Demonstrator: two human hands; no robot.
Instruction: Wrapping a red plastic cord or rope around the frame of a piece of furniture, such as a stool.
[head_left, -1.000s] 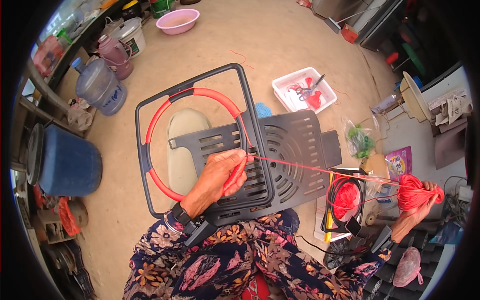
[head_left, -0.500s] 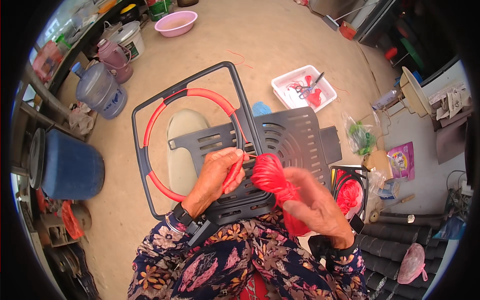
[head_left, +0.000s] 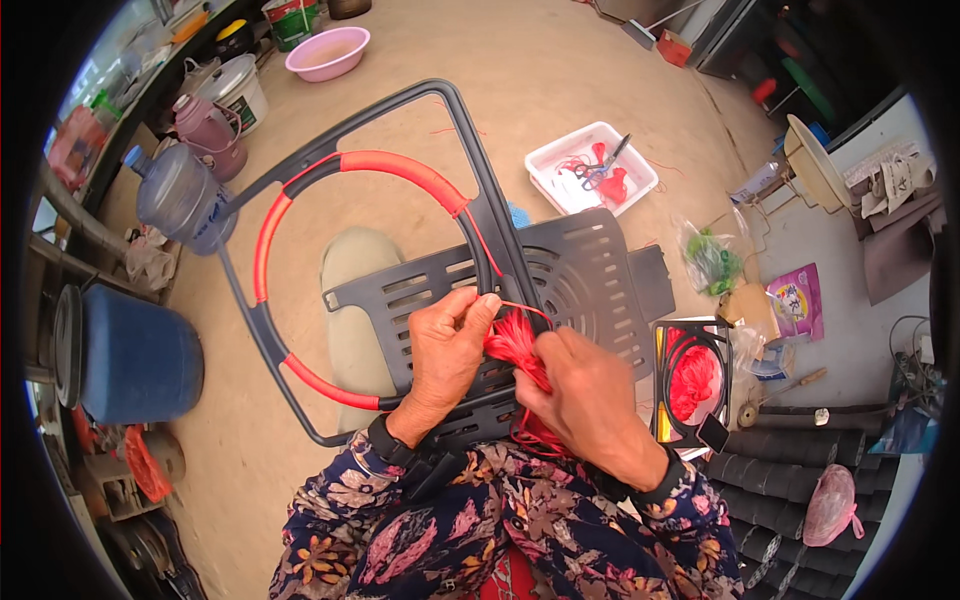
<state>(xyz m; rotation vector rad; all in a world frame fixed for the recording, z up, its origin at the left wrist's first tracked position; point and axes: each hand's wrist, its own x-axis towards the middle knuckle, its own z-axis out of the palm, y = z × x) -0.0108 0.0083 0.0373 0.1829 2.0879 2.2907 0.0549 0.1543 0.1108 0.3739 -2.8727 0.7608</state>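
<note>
A black chair-like frame (head_left: 470,130) tilts up in front of me. Set in it is a round ring (head_left: 405,172), partly wrapped in red cord with black stretches left bare. My left hand (head_left: 445,350) is closed at the ring's lower right side, its thumb and forefinger pinching where a red strand crosses. My right hand (head_left: 592,400) grips a bundle of red cord (head_left: 512,340) just beside the left hand. A thin strand arches between the two hands. Behind them lies the slotted black panel (head_left: 590,262). The cord under the left fingers is hidden.
On the floor ahead sits a white tray (head_left: 575,200) holding scissors (head_left: 607,172) and red scraps. At my right is a box with more red cord (head_left: 693,385). A water bottle (head_left: 188,200), a blue barrel (head_left: 140,352) and a pink basin (head_left: 328,55) stand left and ahead.
My right hand has brought the cord bundle left, close against my left hand. The frame has tilted and shifted a little up and left in view.
</note>
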